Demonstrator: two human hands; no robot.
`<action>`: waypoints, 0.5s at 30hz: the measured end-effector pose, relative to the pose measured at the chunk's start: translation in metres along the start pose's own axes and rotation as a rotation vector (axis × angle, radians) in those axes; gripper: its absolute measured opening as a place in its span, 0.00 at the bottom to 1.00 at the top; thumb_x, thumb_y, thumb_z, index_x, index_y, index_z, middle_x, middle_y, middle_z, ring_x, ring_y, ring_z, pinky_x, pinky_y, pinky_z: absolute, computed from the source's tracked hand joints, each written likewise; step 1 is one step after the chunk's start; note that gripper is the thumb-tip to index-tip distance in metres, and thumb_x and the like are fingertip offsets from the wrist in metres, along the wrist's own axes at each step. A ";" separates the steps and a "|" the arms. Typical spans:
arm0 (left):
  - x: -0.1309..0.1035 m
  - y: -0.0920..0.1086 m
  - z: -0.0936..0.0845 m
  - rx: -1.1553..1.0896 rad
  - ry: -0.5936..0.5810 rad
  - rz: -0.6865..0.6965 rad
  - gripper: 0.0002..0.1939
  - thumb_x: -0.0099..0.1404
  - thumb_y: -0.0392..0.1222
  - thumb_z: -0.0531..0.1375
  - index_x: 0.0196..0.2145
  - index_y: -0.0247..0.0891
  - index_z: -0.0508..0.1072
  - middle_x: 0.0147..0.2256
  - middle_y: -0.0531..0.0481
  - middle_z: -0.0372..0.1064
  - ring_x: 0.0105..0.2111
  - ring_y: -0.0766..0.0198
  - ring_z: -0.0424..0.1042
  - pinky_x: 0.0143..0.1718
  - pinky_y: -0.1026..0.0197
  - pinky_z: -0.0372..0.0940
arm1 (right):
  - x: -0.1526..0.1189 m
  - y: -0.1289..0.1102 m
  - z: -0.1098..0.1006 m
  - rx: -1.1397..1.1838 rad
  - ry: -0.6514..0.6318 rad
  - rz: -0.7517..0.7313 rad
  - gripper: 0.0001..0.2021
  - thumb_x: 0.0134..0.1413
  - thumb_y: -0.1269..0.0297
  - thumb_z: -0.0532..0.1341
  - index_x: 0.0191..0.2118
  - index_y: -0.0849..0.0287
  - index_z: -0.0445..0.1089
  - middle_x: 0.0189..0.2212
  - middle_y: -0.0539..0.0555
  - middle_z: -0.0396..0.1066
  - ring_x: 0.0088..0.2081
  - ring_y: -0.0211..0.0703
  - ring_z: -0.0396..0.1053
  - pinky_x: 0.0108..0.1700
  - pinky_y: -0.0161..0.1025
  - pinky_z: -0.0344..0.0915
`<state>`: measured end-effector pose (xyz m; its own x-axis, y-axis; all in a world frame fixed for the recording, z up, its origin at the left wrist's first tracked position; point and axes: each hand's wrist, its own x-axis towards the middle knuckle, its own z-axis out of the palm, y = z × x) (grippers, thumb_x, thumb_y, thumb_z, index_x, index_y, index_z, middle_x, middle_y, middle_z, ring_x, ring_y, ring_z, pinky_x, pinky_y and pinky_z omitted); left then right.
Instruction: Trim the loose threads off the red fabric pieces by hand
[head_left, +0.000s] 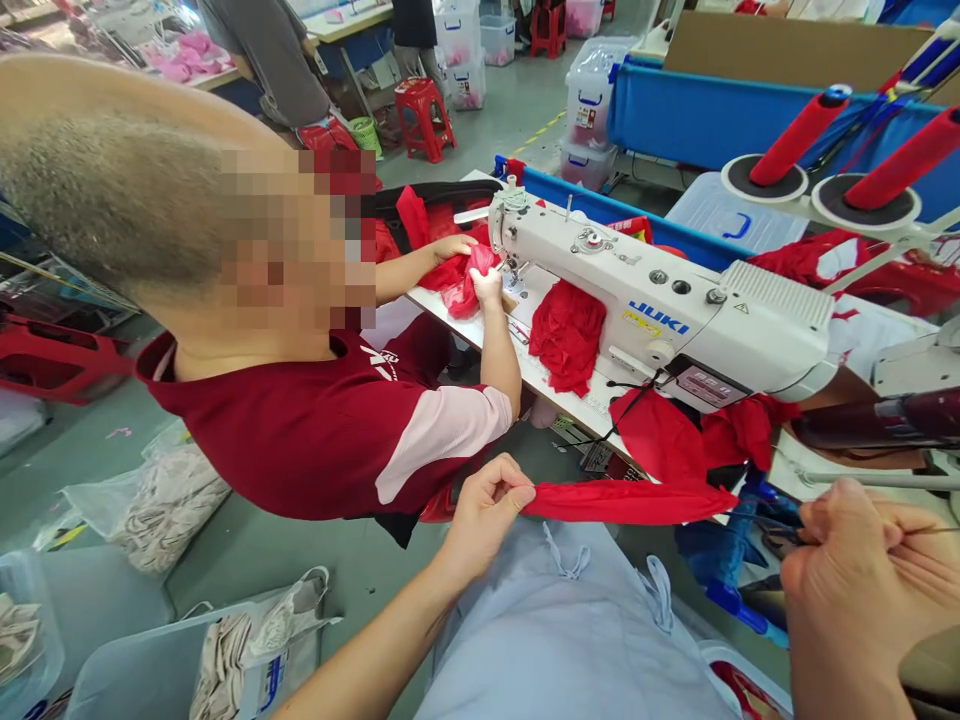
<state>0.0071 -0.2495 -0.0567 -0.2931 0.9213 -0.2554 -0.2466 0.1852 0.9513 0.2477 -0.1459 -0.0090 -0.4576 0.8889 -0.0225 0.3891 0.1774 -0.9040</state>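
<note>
A long red cloth strip (pixel 630 502) stretches level across the front of my body. My left hand (pixel 486 508) pinches its left end between thumb and fingers. Near the strip's right end, my right hand (pixel 862 560) is closed around a thin dark tool, whose tip reaches toward the cloth; the tool's shape is partly hidden by the fingers. Behind the strip, more red fabric (pixel 660 435) hangs over the edge of the sewing table.
A seated co-worker (pixel 322 420) at the left works red cloth at a white sewing machine (pixel 645 290). Red thread cones (pixel 801 135) stand at the upper right. Plastic bins (pixel 120 660) sit on the floor at the lower left.
</note>
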 end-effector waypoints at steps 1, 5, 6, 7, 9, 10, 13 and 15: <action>-0.001 0.001 0.002 -0.031 -0.093 -0.057 0.13 0.56 0.44 0.65 0.24 0.37 0.65 0.26 0.55 0.59 0.27 0.68 0.57 0.30 0.65 0.53 | 0.001 -0.002 -0.001 0.009 0.016 -0.007 0.23 0.54 0.53 0.48 0.17 0.58 0.70 0.09 0.50 0.58 0.14 0.45 0.69 0.16 0.30 0.46; -0.004 0.004 0.015 0.079 -0.514 -0.257 0.13 0.52 0.40 0.67 0.30 0.37 0.67 0.27 0.57 0.59 0.28 0.69 0.56 0.30 0.66 0.53 | 0.002 -0.010 -0.004 0.024 0.516 -0.042 0.17 0.52 0.59 0.49 0.14 0.54 0.55 0.10 0.47 0.52 0.14 0.40 0.65 0.20 0.33 0.46; -0.005 0.003 0.018 0.149 -0.557 -0.254 0.13 0.52 0.41 0.68 0.30 0.37 0.67 0.26 0.58 0.57 0.27 0.69 0.56 0.30 0.66 0.53 | 0.002 -0.012 -0.004 0.026 0.725 -0.040 0.16 0.51 0.61 0.51 0.15 0.53 0.51 0.11 0.46 0.51 0.14 0.38 0.63 0.21 0.34 0.47; -0.005 0.002 0.020 0.221 -0.567 -0.229 0.13 0.52 0.43 0.68 0.29 0.37 0.68 0.25 0.59 0.56 0.27 0.70 0.55 0.29 0.66 0.52 | 0.003 -0.014 -0.003 0.028 0.907 -0.034 0.16 0.50 0.63 0.53 0.16 0.52 0.48 0.13 0.45 0.49 0.14 0.35 0.60 0.23 0.36 0.48; -0.005 0.001 0.023 0.336 -0.532 -0.148 0.16 0.52 0.49 0.69 0.24 0.36 0.67 0.23 0.59 0.54 0.25 0.70 0.53 0.27 0.66 0.51 | 0.005 -0.017 -0.002 0.032 1.103 -0.021 0.17 0.49 0.66 0.56 0.17 0.52 0.46 0.16 0.45 0.47 0.15 0.31 0.56 0.25 0.38 0.49; -0.005 0.000 0.023 0.367 -0.514 -0.104 0.19 0.52 0.52 0.68 0.22 0.36 0.66 0.22 0.58 0.55 0.25 0.70 0.53 0.27 0.66 0.50 | 0.006 -0.019 -0.002 0.031 1.124 -0.013 0.18 0.48 0.66 0.57 0.17 0.52 0.46 0.17 0.45 0.47 0.15 0.30 0.55 0.26 0.38 0.49; -0.006 0.005 0.023 0.371 -0.510 0.034 0.21 0.59 0.58 0.62 0.23 0.36 0.69 0.24 0.53 0.62 0.25 0.68 0.59 0.29 0.64 0.55 | 0.006 -0.019 -0.001 0.007 1.148 0.002 0.19 0.49 0.66 0.57 0.16 0.52 0.46 0.17 0.45 0.46 0.15 0.27 0.50 0.25 0.37 0.47; -0.008 0.010 0.021 0.353 -0.506 0.132 0.21 0.65 0.56 0.56 0.25 0.36 0.73 0.26 0.49 0.66 0.26 0.66 0.63 0.30 0.63 0.58 | 0.004 -0.013 -0.002 0.002 0.965 0.023 0.20 0.53 0.63 0.53 0.15 0.52 0.45 0.15 0.45 0.41 0.13 0.26 0.46 0.23 0.35 0.42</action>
<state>0.0259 -0.2477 -0.0411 0.1941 0.9758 -0.1004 0.1073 0.0806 0.9910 0.2428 -0.1438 0.0039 0.4048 0.8566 0.3199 0.3878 0.1560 -0.9084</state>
